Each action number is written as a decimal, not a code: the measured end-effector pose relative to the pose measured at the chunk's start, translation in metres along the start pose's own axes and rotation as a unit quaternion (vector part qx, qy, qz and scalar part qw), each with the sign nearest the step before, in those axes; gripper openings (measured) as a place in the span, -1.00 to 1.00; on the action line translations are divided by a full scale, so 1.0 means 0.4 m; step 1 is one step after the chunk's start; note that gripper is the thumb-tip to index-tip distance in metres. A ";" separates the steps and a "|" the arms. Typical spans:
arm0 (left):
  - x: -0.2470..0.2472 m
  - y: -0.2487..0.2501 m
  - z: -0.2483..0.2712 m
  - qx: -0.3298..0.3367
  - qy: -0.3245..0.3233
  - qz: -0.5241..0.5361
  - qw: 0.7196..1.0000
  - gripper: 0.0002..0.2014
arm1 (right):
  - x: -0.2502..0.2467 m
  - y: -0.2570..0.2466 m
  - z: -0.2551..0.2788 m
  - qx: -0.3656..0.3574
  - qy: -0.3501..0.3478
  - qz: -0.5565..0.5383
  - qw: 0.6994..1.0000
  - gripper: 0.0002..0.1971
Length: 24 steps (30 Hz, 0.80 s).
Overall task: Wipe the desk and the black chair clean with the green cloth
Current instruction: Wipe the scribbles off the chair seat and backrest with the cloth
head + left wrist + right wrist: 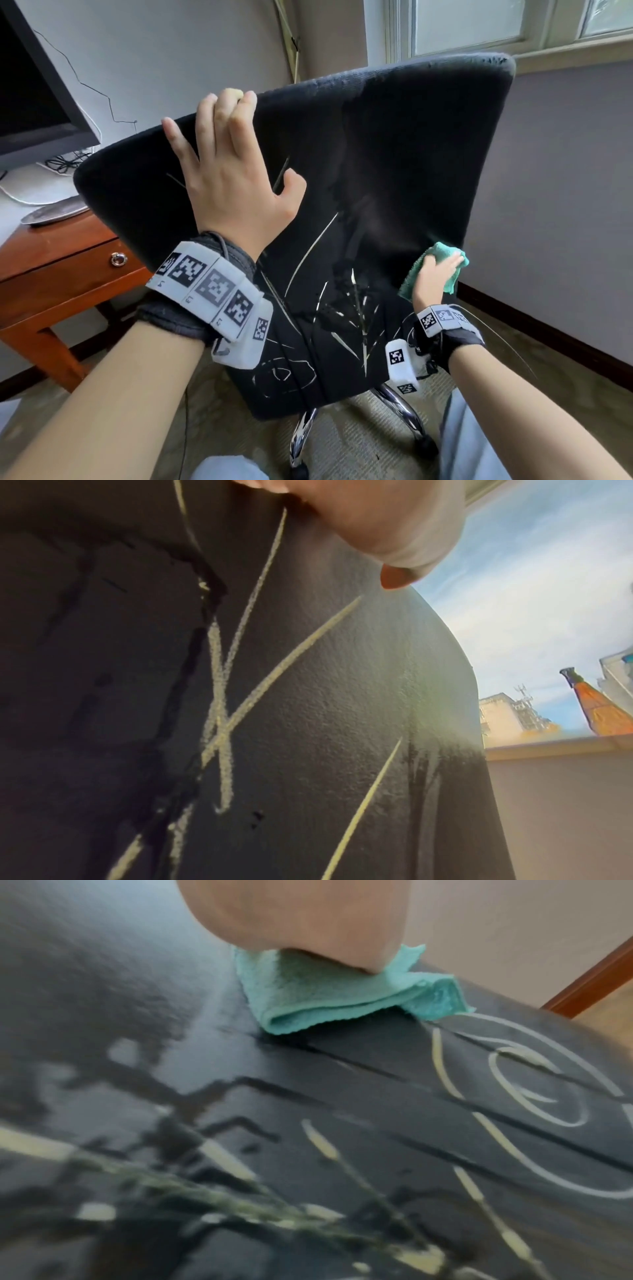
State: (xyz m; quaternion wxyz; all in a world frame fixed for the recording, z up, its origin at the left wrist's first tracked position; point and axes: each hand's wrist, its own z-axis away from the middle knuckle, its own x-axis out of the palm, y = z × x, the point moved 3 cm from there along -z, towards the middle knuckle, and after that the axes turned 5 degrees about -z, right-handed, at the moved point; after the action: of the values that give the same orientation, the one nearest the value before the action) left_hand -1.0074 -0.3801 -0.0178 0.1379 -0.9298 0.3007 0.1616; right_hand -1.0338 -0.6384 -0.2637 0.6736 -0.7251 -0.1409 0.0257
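The black chair point(376, 154) stands with its backrest toward me, crossed by pale yellow chalk-like lines point(222, 696) and dark wet streaks point(308, 1093). My left hand point(226, 178) lies flat on the upper left of the backrest with its fingers spread and their tips at the top edge. My right hand point(433, 277) holds the bunched green cloth point(445, 251) against the backrest's right edge. In the right wrist view the folded cloth point(325, 999) sits under my palm point(291, 915). The wooden desk point(51, 260) with a ring-pull drawer stands at the left.
A dark monitor point(34, 85) on a silver base point(54, 212) sits on the desk with cables behind it. The chair's chrome legs point(400, 407) spread over the carpet. A window point(513, 24) and a wall are behind. My knees point(472, 445) are close to the chair.
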 end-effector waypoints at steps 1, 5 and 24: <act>0.003 0.000 0.000 -0.002 0.004 0.004 1.000 -0.34 | 0.004 -0.024 0.000 -0.005 -0.008 -0.004 1.000 -0.35; 0.017 -0.010 0.003 0.008 0.030 0.001 1.000 -0.36 | 0.029 -0.144 0.015 -0.100 -0.052 -0.036 0.993 -0.24; 0.052 0.007 0.001 -0.009 0.105 0.010 0.994 -0.33 | -0.007 -0.027 -0.091 -0.133 0.031 -0.015 0.991 -0.31</act>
State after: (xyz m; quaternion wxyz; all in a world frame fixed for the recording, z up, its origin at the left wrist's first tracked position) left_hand -0.9934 -0.3928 -0.0268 0.0958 -0.9397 0.3213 0.0673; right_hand -1.0301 -0.6736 -0.2501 0.5758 -0.8063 -0.1331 -0.0255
